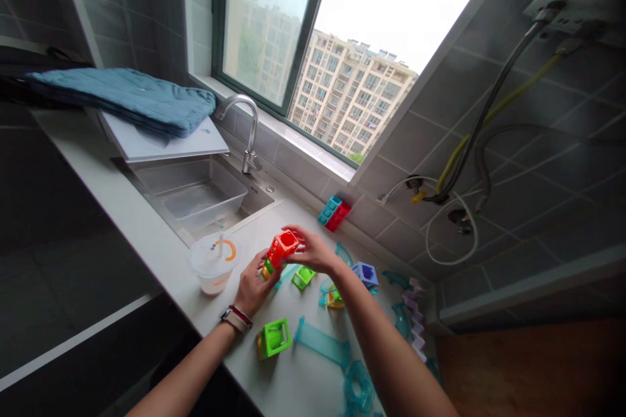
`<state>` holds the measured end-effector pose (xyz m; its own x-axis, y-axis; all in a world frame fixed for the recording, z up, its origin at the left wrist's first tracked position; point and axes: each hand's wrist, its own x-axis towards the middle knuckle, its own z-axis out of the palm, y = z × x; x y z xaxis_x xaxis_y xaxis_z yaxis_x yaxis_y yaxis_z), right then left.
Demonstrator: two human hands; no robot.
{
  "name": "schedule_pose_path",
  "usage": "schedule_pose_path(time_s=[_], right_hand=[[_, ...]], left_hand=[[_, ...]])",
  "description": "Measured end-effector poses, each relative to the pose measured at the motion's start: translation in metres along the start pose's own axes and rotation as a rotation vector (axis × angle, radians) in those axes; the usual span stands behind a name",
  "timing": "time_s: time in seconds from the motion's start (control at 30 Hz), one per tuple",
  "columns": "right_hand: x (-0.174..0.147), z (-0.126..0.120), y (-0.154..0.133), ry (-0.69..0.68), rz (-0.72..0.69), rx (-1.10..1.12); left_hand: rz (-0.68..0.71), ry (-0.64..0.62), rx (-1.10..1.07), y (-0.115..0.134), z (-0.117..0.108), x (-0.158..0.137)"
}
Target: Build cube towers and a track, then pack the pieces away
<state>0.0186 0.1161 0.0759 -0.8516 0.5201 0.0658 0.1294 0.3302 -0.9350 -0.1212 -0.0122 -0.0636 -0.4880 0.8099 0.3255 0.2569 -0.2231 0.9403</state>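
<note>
Above the white counter, my left hand is closed around a small green and yellow toy block. Directly on top of it is a red hollow block, tilted, with its square opening facing up. The fingers of my right hand grip that red block from the right side. Whether the two blocks are fully joined is hidden by my fingers. Just beyond my hands lies a lime green block. Closer to me stands a green block with a yellow base, beside a clear teal track piece.
A lidded plastic cup stands left of my left hand, near the counter edge. Behind it are a sink and faucet. Teal and red blocks rest by the wall. A blue block and a teal ring piece lie right.
</note>
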Motion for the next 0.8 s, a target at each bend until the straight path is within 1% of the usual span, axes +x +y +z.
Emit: schedule_pose_path(time_s=[0.07,0.2,0.5,0.63,0.73,0.8], right_hand=[[0.001,-0.005,0.001,-0.03,0.002,0.023],[-0.001,-0.008,0.004,-0.031,-0.001,0.02],[-0.004,-0.007,0.015,-0.009,-0.039,-0.047],[-0.006,-0.003,0.016,0.049,-0.065,-0.098],[-0.012,0.006,0.014,0.11,-0.074,-0.139],[-0.019,0.013,0.009,0.177,-0.089,-0.182]], left_hand=[[0.001,-0.042,-0.027,0.003,0.0,0.001],[-0.015,-0.112,-0.098,0.006,0.0,0.005],[-0.088,-0.146,-0.156,0.005,-0.001,0.006],[-0.1,-0.131,-0.156,0.005,-0.002,0.006],[-0.102,-0.119,-0.146,0.004,-0.002,0.006],[-0.105,-0.112,-0.133,0.004,-0.002,0.007]])
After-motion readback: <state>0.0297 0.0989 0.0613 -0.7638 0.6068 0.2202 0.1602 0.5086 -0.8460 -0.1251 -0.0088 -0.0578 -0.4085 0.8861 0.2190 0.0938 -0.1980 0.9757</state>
